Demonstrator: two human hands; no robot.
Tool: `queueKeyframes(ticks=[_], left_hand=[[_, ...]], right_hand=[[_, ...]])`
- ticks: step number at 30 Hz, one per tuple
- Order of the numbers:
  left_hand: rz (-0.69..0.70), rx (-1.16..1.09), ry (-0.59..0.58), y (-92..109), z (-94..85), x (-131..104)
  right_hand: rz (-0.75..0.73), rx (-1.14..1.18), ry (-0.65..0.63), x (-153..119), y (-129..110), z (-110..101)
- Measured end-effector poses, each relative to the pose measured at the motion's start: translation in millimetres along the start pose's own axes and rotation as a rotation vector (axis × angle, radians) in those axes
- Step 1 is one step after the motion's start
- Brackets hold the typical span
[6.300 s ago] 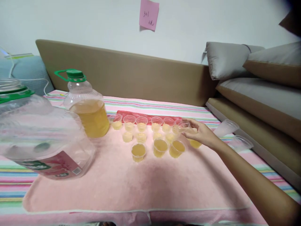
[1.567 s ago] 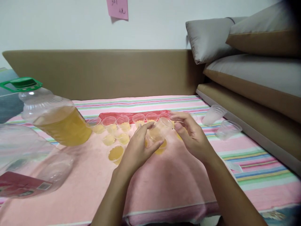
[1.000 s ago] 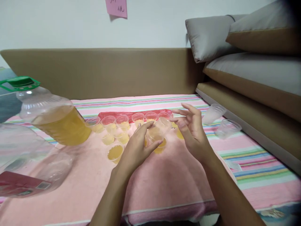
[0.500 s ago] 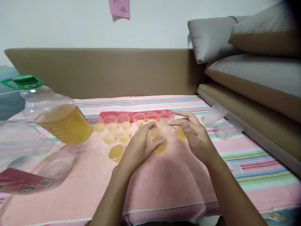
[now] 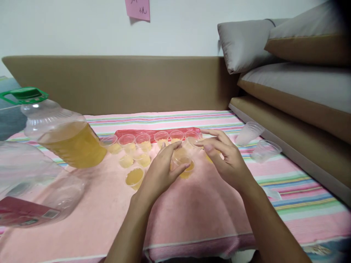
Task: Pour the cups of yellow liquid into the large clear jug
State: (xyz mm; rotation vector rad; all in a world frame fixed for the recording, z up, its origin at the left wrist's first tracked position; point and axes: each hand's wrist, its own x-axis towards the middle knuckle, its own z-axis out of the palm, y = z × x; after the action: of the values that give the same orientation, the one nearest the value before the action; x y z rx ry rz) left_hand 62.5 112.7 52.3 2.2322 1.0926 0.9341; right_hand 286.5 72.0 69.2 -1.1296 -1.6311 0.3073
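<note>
My left hand [image 5: 166, 164] curls its thumb and fingers round a clear plastic cup [image 5: 182, 156], which is held above the cloth in front of other cups. My right hand [image 5: 226, 157] has its fingers stretched apart, the fingertips close to the held cup; whether they touch it I cannot tell. Behind stands a row of clear cups [image 5: 126, 141] with yellow liquid. A cup of darker yellow liquid [image 5: 135, 176] sits left of my left wrist. Another filled cup [image 5: 188, 171] shows partly behind my left thumb. Under my right fingers, more yellow liquid is partly hidden.
A large bottle of yellow liquid [image 5: 74, 142] with a green handle stands left. Before it lies a clear bottle [image 5: 64, 195] with a red label. Red plastic packaging [image 5: 156, 134] lies behind the cups. Two clear cups [image 5: 265, 150] lie right, beside stacked cushions [image 5: 296, 87].
My right hand's fingers have dipped slightly and drawn a little closer to the held cup. The left hand keeps its hold; the view has shifted slightly.
</note>
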Motion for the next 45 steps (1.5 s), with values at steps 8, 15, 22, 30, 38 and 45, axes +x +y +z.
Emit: queueKeyframes(ticks=[8,15,22,30,38,45], left_hand=[[0.003,0.000,-0.002,1.1,-0.5,0.1],[0.043,0.048,0.001,0.9,0.0,-0.3],[0.232,0.114,0.052,-7.5,2.6,0.6],[0.296,0.142,0.264,6.5,-5.6,-1.6],[-0.274,-0.555,0.051,59.4,16.8,-23.7],[-0.546,-0.976,0.140,82.7,51.6,-26.7]], right_hand=[[0.037,-0.023,-0.001,-0.4,-2.2,1.4],[0.133,0.005,-0.012,-0.8,-1.8,2.0],[0.135,0.076,-0.102,-0.7,-0.2,0.7],[0.221,0.153,0.038,1.2,6.6,1.6],[0.470,0.524,0.297,4.1,9.5,8.4],[0.642,0.781,0.276,4.0,-13.7,13.1]])
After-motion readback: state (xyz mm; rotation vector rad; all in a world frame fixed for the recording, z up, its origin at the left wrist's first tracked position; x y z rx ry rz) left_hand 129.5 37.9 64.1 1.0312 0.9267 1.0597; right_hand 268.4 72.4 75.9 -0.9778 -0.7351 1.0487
